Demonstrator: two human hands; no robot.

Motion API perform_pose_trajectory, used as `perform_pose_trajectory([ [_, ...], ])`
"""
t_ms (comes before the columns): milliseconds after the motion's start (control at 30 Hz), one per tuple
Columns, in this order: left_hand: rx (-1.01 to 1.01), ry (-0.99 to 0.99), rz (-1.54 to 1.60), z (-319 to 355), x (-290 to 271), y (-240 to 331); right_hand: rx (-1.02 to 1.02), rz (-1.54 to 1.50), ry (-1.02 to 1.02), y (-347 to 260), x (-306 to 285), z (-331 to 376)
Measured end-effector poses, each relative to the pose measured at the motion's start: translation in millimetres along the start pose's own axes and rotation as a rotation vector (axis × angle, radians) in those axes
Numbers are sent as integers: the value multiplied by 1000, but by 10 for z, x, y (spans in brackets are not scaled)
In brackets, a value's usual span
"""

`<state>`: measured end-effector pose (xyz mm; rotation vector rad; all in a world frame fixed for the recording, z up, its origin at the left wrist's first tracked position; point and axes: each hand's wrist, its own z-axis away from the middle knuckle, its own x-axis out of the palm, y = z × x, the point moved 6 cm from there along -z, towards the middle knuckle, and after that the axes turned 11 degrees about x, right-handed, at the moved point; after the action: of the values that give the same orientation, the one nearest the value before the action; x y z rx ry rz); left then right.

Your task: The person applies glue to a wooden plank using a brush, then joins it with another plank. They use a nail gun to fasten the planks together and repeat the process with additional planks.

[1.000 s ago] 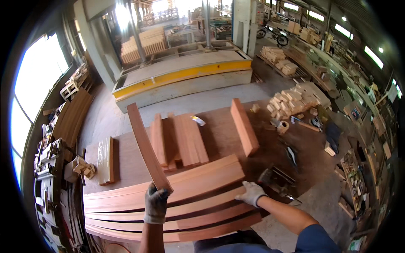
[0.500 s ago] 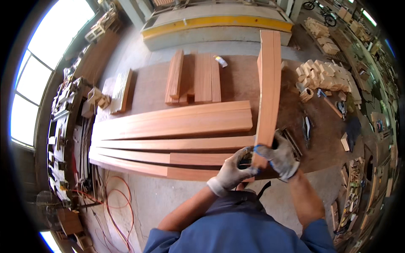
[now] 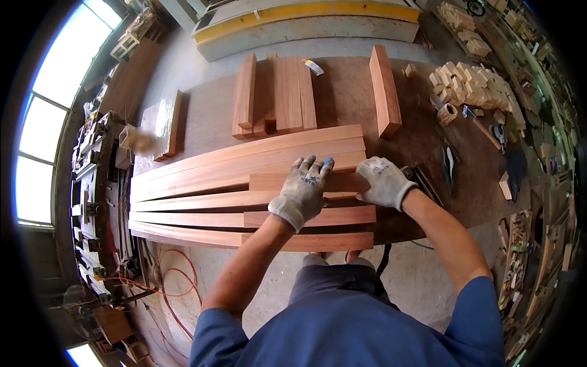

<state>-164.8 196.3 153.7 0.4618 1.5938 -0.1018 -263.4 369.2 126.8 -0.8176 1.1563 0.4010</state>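
Both my hands wear pale work gloves. My left hand (image 3: 304, 188) lies with its fingers stretched over a short reddish wooden board (image 3: 264, 182). My right hand (image 3: 385, 182) grips that board's right end, its thumb and fingers curled around it. The short board lies along one of several long wooden strips (image 3: 202, 200), which run left to right across the bench. Two nearer strips each have a short board (image 3: 312, 242) along their right part. Beyond them lies a wider pair of long boards (image 3: 244, 156).
A single board (image 3: 384, 92) stands apart at the back, left of a heap of small wood blocks (image 3: 468, 85). More boards (image 3: 295, 92) are stacked back centre, near a white bottle (image 3: 313, 66). A hammer (image 3: 483, 127) and pliers (image 3: 449, 165) lie right; a red hose (image 3: 177, 269) crosses the floor.
The short board, held upright between both hands before, now lies along a long strip. My left hand has opened flat over it, and my right has moved to its end.
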Motion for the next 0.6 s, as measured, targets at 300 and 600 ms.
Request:
perform_pose_trajectory([
  [300, -168, -278, 146, 65, 495, -294, 64, 195, -293, -5, 165, -213],
  [600, -194, -364, 135, 63, 563, -269, 127, 153, -281, 216, 326, -93],
])
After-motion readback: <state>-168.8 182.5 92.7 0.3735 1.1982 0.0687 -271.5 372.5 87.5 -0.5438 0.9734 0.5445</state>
